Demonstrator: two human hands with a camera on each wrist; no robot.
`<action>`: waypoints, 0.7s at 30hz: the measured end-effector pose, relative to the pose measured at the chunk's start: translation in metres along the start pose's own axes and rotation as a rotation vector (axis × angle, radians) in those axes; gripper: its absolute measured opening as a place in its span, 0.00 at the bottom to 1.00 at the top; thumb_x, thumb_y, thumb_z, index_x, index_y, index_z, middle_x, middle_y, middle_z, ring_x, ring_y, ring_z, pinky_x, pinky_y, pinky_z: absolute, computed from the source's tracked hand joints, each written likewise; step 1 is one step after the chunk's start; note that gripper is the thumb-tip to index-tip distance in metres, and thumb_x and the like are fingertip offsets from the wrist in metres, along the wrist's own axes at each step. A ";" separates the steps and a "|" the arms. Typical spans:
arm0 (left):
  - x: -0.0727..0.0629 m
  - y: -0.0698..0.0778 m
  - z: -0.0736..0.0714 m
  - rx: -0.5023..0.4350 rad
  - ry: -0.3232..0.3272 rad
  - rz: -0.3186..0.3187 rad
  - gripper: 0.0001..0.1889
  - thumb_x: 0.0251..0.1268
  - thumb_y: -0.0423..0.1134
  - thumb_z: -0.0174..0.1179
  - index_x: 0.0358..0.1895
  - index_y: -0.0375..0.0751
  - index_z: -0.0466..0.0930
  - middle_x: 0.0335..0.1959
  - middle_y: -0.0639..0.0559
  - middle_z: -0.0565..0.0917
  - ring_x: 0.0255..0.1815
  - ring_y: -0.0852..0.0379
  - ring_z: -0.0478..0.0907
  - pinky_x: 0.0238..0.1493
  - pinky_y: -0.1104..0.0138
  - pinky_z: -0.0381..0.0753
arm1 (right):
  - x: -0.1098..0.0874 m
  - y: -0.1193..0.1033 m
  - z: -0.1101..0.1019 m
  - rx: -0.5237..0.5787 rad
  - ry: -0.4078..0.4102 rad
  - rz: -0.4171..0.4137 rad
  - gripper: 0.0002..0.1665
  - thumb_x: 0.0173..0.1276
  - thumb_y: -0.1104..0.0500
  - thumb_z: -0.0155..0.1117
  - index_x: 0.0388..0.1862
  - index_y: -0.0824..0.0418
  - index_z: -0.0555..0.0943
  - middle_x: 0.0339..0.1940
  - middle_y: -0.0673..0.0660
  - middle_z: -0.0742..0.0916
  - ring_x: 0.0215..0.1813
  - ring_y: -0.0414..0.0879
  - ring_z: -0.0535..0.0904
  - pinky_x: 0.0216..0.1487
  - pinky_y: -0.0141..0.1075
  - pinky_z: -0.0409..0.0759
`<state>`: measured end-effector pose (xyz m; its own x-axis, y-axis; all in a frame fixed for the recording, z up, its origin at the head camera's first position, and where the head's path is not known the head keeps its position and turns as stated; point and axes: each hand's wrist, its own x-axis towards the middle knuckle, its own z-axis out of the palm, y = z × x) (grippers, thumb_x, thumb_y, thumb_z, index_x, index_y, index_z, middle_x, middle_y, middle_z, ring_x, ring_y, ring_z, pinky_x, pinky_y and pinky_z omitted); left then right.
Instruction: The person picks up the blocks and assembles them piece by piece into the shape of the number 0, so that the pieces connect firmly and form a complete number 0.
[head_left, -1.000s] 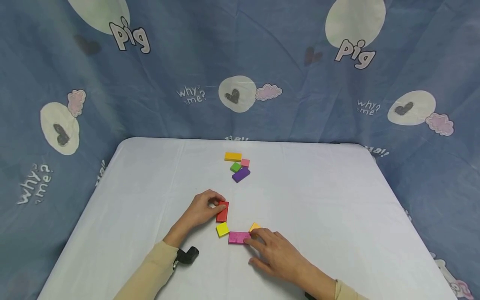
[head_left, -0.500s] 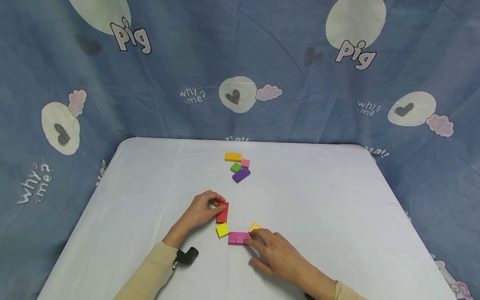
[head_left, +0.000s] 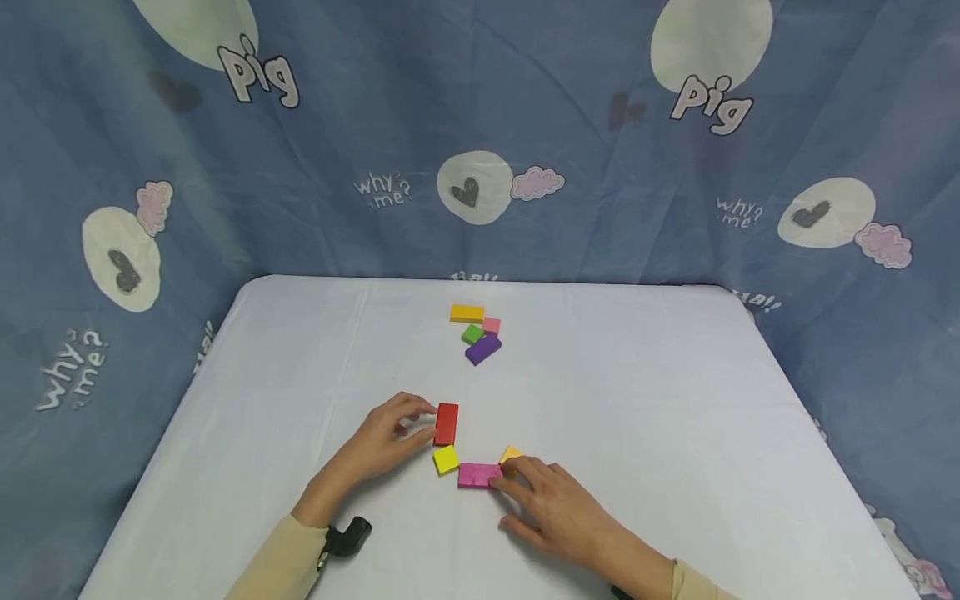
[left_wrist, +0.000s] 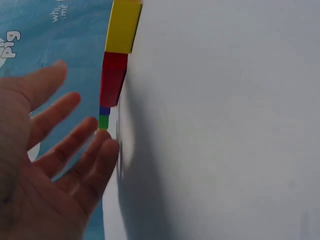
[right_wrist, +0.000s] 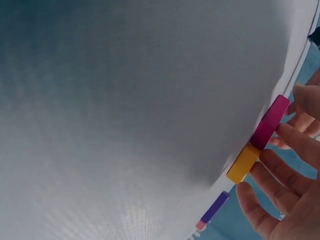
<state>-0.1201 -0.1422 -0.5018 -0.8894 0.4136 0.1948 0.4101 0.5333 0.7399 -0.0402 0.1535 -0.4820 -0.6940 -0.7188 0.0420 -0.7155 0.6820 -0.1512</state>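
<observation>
My left hand (head_left: 390,435) is beside the red block (head_left: 446,424), its fingers spread and apart from it in the left wrist view. A yellow square block (head_left: 446,460) touches the red block's near end. Its corner meets a magenta block (head_left: 477,476) lying crosswise. Fingertips of my right hand (head_left: 558,510) touch the magenta block's right end and the light orange block (head_left: 511,452), which is partly hidden under them. In the right wrist view the right fingers lie loosely extended along the magenta block (right_wrist: 270,122) and the orange block (right_wrist: 243,163).
Farther back on the white table (head_left: 637,400) lie a yellow-orange block (head_left: 467,313), a small pink block (head_left: 491,326), a green block (head_left: 472,334) and a purple block (head_left: 483,349). A blue printed cloth (head_left: 570,225) hangs behind and around the table.
My left hand has let go of the red block and drawn back to the left, its fingers parting. The right hand and the blocks stay where they were.
</observation>
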 end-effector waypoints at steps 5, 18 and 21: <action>-0.020 0.012 -0.007 0.116 -0.056 0.034 0.18 0.63 0.42 0.68 0.55 0.48 0.83 0.59 0.51 0.78 0.58 0.50 0.76 0.52 0.53 0.80 | 0.000 0.001 -0.001 -0.001 0.002 -0.008 0.28 0.69 0.41 0.61 0.64 0.50 0.77 0.60 0.53 0.76 0.62 0.46 0.72 0.52 0.42 0.79; -0.032 0.039 0.001 0.382 -0.267 0.127 0.26 0.57 0.52 0.70 0.60 0.55 0.81 0.68 0.47 0.70 0.68 0.46 0.66 0.60 0.47 0.72 | 0.001 0.003 -0.003 0.000 0.001 -0.004 0.28 0.68 0.40 0.62 0.63 0.50 0.77 0.61 0.53 0.76 0.62 0.46 0.72 0.53 0.43 0.79; -0.034 0.043 0.004 0.403 -0.288 0.158 0.25 0.57 0.52 0.70 0.60 0.54 0.81 0.68 0.47 0.70 0.69 0.46 0.64 0.60 0.48 0.72 | -0.001 0.003 -0.001 0.003 0.008 -0.010 0.28 0.69 0.41 0.61 0.63 0.51 0.77 0.61 0.53 0.76 0.62 0.46 0.72 0.52 0.42 0.79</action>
<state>-0.0715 -0.1307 -0.4795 -0.7420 0.6680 0.0573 0.6307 0.6664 0.3977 -0.0418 0.1560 -0.4811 -0.6872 -0.7246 0.0517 -0.7224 0.6741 -0.1541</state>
